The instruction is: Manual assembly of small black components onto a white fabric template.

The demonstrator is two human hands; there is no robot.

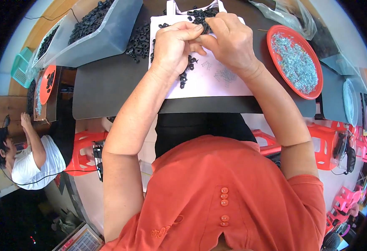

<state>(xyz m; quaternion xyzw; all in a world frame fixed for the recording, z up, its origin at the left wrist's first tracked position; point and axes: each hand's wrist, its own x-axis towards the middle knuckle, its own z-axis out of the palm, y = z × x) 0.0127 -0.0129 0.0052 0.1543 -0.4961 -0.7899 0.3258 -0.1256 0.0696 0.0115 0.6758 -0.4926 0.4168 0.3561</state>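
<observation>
- Black small part (203,28) pinched between fingertips of both hands, above the white cloth (217,81) on the dark counter (104,88).
- Left hand (173,46): grip clenched on the part.
- Right hand (229,42): grip likewise closed on it.
- Loose black parts (139,42) heaped just left; clear bin (108,37) beyond.
- Red plate (275,35) of silvery bits sits right.

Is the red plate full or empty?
Full, nearly. The red plate is covered almost to its rim by a heap of tiny silvery pieces; only a thin red edge shows.
</observation>
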